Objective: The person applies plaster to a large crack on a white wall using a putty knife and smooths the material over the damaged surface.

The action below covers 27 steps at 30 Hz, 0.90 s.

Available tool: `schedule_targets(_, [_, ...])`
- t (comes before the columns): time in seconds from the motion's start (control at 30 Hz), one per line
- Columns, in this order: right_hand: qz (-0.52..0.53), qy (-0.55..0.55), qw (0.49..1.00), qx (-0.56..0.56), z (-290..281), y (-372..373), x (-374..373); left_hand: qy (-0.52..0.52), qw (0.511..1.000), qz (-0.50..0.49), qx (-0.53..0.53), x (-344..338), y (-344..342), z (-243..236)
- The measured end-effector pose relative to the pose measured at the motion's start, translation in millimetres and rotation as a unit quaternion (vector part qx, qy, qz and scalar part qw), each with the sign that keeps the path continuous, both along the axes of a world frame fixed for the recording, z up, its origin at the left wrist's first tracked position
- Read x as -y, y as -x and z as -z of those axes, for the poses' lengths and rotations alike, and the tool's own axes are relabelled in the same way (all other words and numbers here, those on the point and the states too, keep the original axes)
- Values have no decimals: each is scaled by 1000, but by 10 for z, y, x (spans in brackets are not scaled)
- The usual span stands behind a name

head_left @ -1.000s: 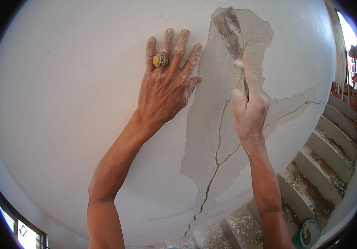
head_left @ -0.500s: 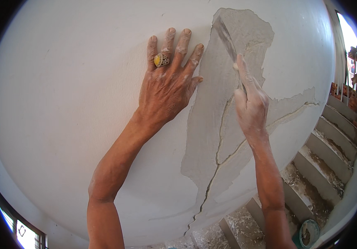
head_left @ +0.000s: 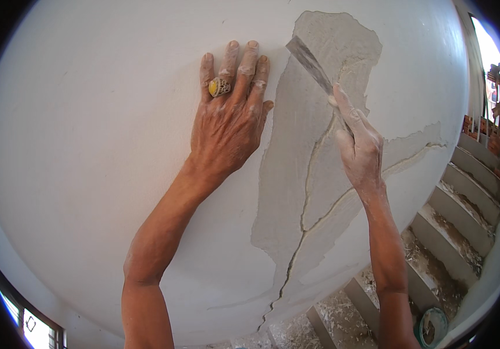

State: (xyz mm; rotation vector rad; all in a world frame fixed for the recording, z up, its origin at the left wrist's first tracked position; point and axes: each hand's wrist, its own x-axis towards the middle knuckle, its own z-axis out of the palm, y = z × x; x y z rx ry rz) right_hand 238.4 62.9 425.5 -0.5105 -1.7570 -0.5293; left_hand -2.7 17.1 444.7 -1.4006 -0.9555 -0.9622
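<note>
My left hand lies flat on the white wall, fingers up and slightly apart, with a yellow-stoned ring on one finger. To its right is a bare grey patch where the paint is gone, with a ragged outline. A forked crack runs up through that patch, one branch upward and one to the right. My right hand, dusted white, is closed around a putty knife. The knife's blade slants up and left, its tip at the upper left edge of the grey patch. Part of the handle is hidden by my fingers.
Concrete stairs littered with pale flakes descend along the right below the wall. A green-rimmed bucket stands at the lower right. Bricks and a bright window are at the far right; another window is at lower left.
The putty knife has tilted further left, its tip moving left and down to the patch's edge. My right hand has shifted right and slightly down. My left hand has slid a little left, fingers closer together.
</note>
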Motion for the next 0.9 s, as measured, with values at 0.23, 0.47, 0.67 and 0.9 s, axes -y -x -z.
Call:
schedule_targets(0.23, [37,-19,999,9,-33,22,-60,-33,999,1,21,30,-10,-16])
schedule_targets(0.47, [-135,50,990,-5,974,-266,185,-64,997,4,32,37,99,-23])
schedule_targets(0.67, [-238,543,770,-233,2669,-839,828,-36,998,-44,-7,-85,-232,-127])
schedule_targets(0.9, [-272,543,680,-411,2952,-980,905,138,972,-29,-189,-475,-927,107])
